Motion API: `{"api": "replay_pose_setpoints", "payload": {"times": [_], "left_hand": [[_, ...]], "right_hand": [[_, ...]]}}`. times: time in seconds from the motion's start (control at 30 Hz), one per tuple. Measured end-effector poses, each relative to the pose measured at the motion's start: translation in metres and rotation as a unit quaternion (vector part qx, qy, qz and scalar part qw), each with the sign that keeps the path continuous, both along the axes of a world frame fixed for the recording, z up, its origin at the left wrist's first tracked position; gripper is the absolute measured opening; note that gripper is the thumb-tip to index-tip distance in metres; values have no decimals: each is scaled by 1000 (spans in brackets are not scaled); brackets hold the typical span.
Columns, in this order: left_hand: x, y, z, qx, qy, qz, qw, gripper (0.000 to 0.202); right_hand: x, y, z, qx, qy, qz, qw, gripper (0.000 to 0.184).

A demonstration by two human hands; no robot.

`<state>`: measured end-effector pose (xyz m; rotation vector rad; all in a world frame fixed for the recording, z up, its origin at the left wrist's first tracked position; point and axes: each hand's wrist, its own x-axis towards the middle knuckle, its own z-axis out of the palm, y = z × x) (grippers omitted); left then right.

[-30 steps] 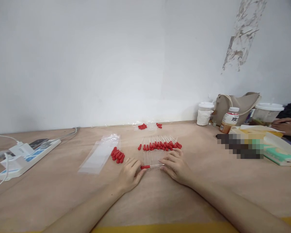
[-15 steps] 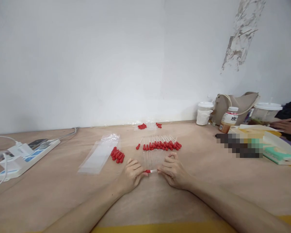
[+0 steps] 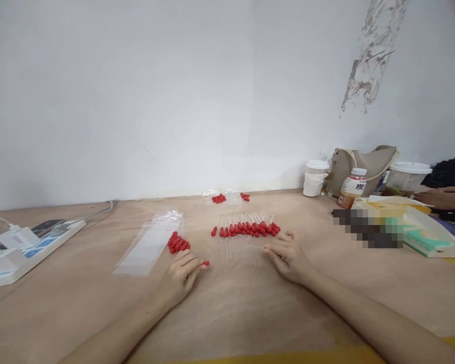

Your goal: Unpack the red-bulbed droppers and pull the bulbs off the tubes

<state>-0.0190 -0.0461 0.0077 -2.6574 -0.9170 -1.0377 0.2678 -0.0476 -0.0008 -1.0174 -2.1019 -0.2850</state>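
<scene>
My left hand [image 3: 184, 273] is closed, pinching a red rubber dropper bulb [image 3: 207, 263] whose end shows past the fingertips. My right hand [image 3: 288, 258] is closed on a thin clear glass tube [image 3: 255, 246] that points left from its fingertips. Below the tube's tip lies a row of clear tubes [image 3: 231, 253], side by side on the table. Beyond them, droppers with red bulbs [image 3: 246, 229] lie in a row, their thin stems pointing away from me. A heap of loose red bulbs [image 3: 176, 241] sits just behind my left hand.
Clear plastic bags [image 3: 146, 247] lie at left, near a white power strip [image 3: 34, 258]. A packed bag with red bulbs [image 3: 219, 198] lies by the wall. At right stand a cup [image 3: 314, 179], a bottle [image 3: 352, 188] and a tissue pack [image 3: 426, 235]; another person's hand [image 3: 445, 197] rests beyond.
My hands have moved apart, the left one going left with the red bulb. The right hand has shifted right and a little away with a tube. The camera view has shifted slightly.
</scene>
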Motion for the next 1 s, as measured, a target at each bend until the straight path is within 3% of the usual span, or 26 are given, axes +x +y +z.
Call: {"api": "replay_pose_setpoints", "payload": {"times": [0.1, 0.17, 0.33, 0.47, 0.53, 0.67, 0.83, 1.0], "left_hand": [[-4, 4, 9, -18, -60, 41, 997, 20], [-11, 13, 15, -26, -108, 100, 989, 24], [-54, 39, 27, -92, -202, 242, 944, 33], [-78, 46, 35, -208, -284, 252, 901, 44], [-80, 47, 36, -220, -311, 253, 889, 48], [-79, 50, 29, -191, -295, 255, 901, 45], [-81, 57, 21, -196, -257, 266, 908, 40], [-85, 73, 14, -185, -231, 307, 905, 38]], "right_hand": [[6, 7, 2, -39, 19, -78, 996, 29], [5, 9, 0, -49, 13, -100, 994, 28], [-2, 12, -8, -47, -7, -144, 988, 27], [-9, 17, -12, -46, -27, -165, 985, 25], [-13, 18, -13, -57, -36, -163, 984, 23], [-17, 15, -14, -63, -63, -144, 986, 21], [-15, 15, -17, -76, -70, -124, 987, 33], [-13, 18, -19, -75, -51, -116, 989, 34]]}}
